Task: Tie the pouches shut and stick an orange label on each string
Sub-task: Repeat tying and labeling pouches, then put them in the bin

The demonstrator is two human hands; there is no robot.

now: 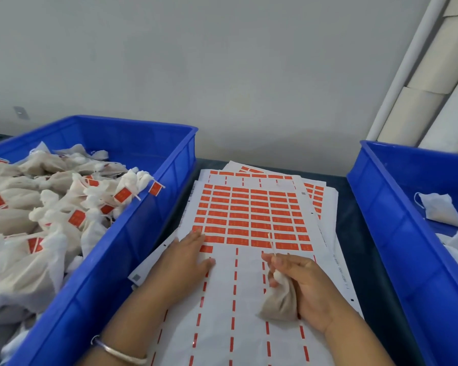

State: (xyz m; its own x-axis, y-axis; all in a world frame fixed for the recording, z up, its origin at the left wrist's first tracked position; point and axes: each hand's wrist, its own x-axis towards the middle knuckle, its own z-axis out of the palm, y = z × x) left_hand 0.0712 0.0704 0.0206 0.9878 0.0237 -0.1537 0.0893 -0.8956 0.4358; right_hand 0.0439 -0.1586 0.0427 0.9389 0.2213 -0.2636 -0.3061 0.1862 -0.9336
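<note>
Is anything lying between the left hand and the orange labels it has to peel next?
Nothing visible does. The left hand rests flat on the label sheet, its fingertips already at the nearest row of orange labels. The right hand holds the pouch and its string off to the side.

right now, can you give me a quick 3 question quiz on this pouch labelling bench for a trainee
1. True or false: the right hand grips a small white cloth pouch with its string sticking up.
2. Which holds the pouches already tagged orange? A: the blue plastic crate on the left; B: the blue plastic crate on the right.
3. Fill in: the left hand rests on the white sheet of orange ______.

Key: 1 true; 2 A; 3 labels.
</note>
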